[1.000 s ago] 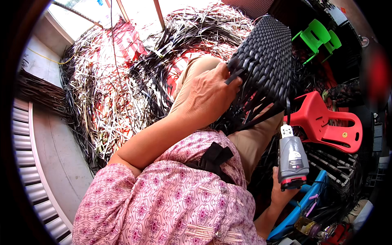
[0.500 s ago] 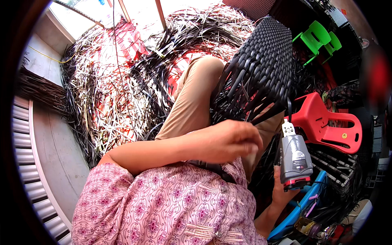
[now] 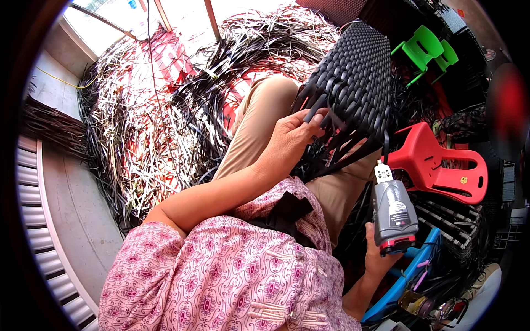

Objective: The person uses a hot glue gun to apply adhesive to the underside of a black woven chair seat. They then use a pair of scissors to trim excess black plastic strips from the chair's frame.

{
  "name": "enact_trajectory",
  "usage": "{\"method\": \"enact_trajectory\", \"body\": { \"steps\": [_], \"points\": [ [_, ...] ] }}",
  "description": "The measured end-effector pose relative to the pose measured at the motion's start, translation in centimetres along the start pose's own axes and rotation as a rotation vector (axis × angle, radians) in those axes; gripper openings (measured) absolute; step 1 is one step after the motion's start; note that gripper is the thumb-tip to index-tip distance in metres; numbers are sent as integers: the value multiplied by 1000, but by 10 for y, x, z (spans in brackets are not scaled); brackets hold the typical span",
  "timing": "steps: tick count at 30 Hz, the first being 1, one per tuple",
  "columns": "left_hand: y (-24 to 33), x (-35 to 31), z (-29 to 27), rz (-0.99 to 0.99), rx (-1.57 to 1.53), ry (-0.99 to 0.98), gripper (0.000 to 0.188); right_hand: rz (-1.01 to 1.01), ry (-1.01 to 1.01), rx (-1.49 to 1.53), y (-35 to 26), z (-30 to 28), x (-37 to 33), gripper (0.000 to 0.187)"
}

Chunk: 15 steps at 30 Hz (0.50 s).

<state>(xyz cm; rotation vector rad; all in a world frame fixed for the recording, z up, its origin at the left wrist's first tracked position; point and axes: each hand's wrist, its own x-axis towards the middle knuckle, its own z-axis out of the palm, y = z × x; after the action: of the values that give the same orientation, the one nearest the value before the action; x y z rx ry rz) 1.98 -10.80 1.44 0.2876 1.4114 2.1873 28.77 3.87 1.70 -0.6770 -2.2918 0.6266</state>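
A black woven piece [image 3: 353,71] of flat plastic strips rests over my lap, with loose strip ends hanging from its near side. My left hand [image 3: 298,131] is at its lower left edge, closed in a pinch on a black plastic strip [image 3: 316,108]. To the right, my right hand [image 3: 377,252] grips a grey power tool [image 3: 396,212] with a red and black base and a pale front end. The tool mostly hides the fingers. Its front end points toward the weave's lower right corner, where a strip hangs close by.
Heaps of loose black strips [image 3: 149,149] cover the red floor sheet at left and ahead. On the right are a red plastic chair [image 3: 436,163], green chairs [image 3: 422,48] and a blue plastic chair-like item [image 3: 400,287]. A slatted white panel [image 3: 41,226] stands far left.
My left hand has moved forward and left, from in front of my lap to the weave's edge, and now pinches a strip. My right hand still holds the tool in nearly the same place.
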Motion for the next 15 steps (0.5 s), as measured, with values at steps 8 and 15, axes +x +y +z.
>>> {"method": "enact_trajectory", "body": {
  "steps": [8, 15],
  "points": [
    [12, 11, 6, -181, -290, -35, 26, 89, -93, -94, 18, -2, -10, 68],
    [34, 11, 7, -298, -299, -91, 18, 151, -72, -32, 6, 2, -4, 58]
  ]
}}
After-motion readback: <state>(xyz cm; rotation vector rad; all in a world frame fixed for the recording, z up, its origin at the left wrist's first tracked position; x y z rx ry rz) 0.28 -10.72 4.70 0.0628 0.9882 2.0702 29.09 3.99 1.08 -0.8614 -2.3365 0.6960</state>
